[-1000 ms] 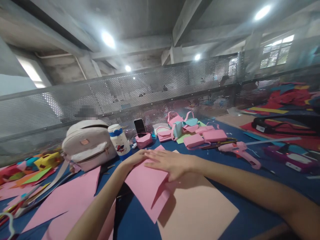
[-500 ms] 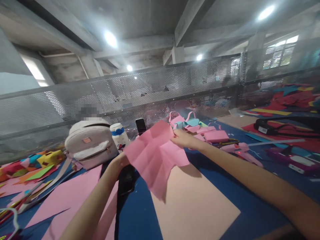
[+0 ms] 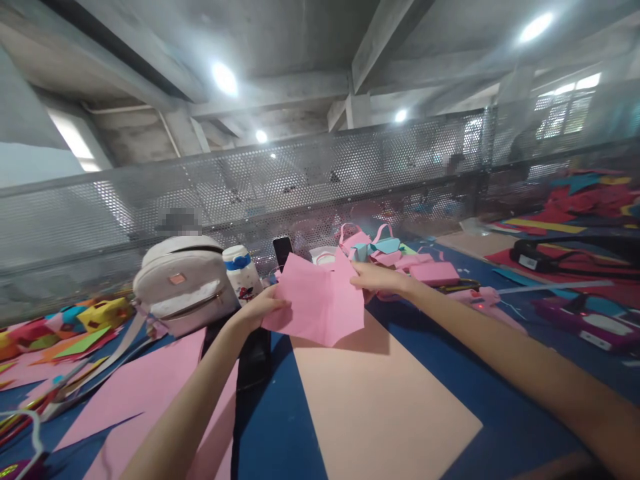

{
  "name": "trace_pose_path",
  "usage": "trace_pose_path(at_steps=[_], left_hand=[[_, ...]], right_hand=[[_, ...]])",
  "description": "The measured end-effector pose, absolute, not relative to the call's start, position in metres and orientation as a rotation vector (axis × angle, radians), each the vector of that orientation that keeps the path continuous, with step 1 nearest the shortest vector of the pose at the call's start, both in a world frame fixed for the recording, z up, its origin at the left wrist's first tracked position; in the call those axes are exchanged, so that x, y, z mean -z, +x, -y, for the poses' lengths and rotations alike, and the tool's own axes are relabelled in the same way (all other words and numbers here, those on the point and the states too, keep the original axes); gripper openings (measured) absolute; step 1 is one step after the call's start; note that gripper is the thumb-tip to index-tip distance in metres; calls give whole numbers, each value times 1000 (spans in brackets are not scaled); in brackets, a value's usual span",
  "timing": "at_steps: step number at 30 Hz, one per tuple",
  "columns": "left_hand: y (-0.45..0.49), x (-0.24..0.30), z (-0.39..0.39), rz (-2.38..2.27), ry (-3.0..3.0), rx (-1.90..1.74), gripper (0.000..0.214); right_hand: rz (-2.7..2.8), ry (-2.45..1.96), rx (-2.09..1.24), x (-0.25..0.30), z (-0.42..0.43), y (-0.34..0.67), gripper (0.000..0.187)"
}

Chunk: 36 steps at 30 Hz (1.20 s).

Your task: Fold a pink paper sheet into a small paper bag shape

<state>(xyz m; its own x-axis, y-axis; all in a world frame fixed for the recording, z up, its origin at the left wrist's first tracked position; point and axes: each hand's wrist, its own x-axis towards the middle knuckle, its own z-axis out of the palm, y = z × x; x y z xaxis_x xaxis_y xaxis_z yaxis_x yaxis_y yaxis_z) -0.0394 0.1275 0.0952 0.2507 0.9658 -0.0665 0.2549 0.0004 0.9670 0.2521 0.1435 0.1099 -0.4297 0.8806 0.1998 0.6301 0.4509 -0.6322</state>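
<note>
Perforated metal screening [image 3: 300,180] stands beyond the blue worktop [image 3: 277,413]. Loose pink sheets [image 3: 140,387] lie left of the left hand [image 3: 263,308]; a pale backpack [image 3: 183,290] and a bottle [image 3: 243,275] stand just beyond it. That hand pinches one side of a creased pink paper [image 3: 320,307], held up between the hands above a beige sheet [image 3: 380,400]. The right hand [image 3: 375,278] grips the opposite side; uneven pulling could tear the creases. Small paper bags [image 3: 434,272] sit just beyond it, and rightward lies a glue gun [image 3: 483,303], which a sweeping forearm [image 3: 480,340] could knock.
</note>
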Motion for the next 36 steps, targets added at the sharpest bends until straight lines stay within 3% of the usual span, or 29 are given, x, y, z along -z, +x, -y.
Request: trace_pose_path(at_steps=[4, 7, 9, 14, 20, 29, 36], left_hand=[[-47, -109, -119, -1225, 1557, -811, 34], [-47, -127, -106, -1219, 1616, -746, 25], [-44, -136, -98, -1206, 1641, -721, 26], [-36, -142, -97, -1211, 1655, -823, 32], [-45, -119, -114, -1259, 1528, -1203, 58], [-17, -41, -79, -1314, 1465, -1126, 42], [-4, -30, -71, -1362, 1483, -1151, 47]], right_hand=[[2166, -1303, -404, -117, -138, 262, 79], [2175, -1243, -398, -122, -141, 267, 87], [2231, -1198, -532, -122, -147, 270, 79], [2355, -1041, -999, -108, -161, 271, 24], [2124, -1003, -1212, -76, -150, 269, 28], [1773, -1051, -1328, -25, -126, 277, 48], [1672, -1024, -1334, -13, -124, 274, 51]])
